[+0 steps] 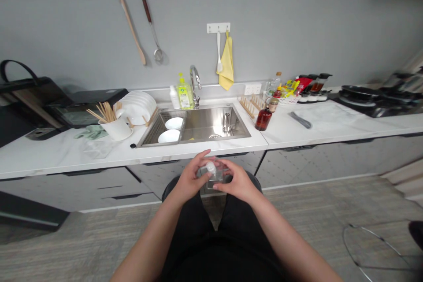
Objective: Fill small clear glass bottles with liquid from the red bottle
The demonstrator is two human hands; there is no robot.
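Note:
Between my two hands, in front of the counter's edge and above my lap, is a clear, square-sided bottle (216,180) with a round whitish top (210,167). My left hand (191,177) is closed round its left side, with the thumb close to the top. From the right, my right hand (240,179) grips the bottle between thumb and fingers. Some fingertips are hidden behind it. Whether anything is inside the bottle, I cannot tell.
Ahead is a sink (211,123) with white bowls (169,136) in a rack, beside yellow-green dish soap (185,94). White plates (140,105) and a holder of chopsticks (116,128) stand left. Right are an amber bottle (263,119), grey tongs-like utensil (300,120) and stove (380,105).

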